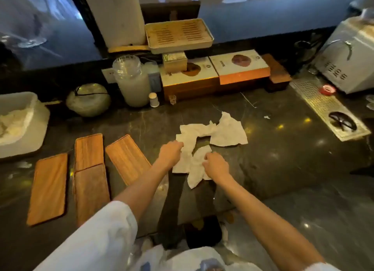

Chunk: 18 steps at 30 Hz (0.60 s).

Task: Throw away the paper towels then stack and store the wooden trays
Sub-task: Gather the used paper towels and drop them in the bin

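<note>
White crumpled paper towels [202,147] lie spread on the dark stone surface [283,159], and both the left hand [171,152] and right hand [215,165] have a closing grip on the near sheets. The far right sheet lies outside either grip and may be left behind or tear away. Four flat brown wooden trays [89,169] wait unstacked at the near left.

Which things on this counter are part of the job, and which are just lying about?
Job:
paper towels, with left hand and right hand on them
four wooden trays

Lying about:
jar
boxes
slatted tray
white tub
drip grate
</note>
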### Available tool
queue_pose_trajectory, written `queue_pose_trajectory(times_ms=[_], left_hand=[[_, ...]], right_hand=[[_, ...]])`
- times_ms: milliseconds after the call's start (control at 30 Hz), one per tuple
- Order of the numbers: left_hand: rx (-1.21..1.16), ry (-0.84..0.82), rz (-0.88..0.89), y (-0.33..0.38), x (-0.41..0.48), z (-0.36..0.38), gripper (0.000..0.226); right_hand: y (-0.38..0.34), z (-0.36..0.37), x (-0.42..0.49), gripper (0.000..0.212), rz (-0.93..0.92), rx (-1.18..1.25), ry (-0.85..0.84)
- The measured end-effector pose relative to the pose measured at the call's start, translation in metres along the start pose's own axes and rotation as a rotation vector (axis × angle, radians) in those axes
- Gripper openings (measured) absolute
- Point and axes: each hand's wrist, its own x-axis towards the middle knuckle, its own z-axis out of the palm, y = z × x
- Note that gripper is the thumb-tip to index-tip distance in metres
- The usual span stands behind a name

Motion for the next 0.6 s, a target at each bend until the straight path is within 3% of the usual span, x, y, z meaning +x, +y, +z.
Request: queue_pose_trajectory(times_ms=[167, 267, 433, 600], left_hand=[[0.12, -0.238, -0.031, 0.019, 0.01, 0.014, 0.054], [0.202, -0.275, -0.066, 0.021, 0.001, 0.033, 0.057], [0.23, -0.205, -0.026, 0.012, -0.001, 0.046, 0.063], [0.22, -0.056, 0.073, 0.004, 0.003, 0.048, 0.036]], right_hand=[[0.017, 0.011, 0.016, 0.057, -0.179, -0.146, -0.231], [0.032, 0.02, 0.015, 0.06, -0.236, -0.196, -0.198], [0.031, 0.029, 0.009, 0.05, -0.238, -0.241, -0.085], [0.026, 0.034, -0.007, 0.022, -0.086, -0.146, 0.008]])
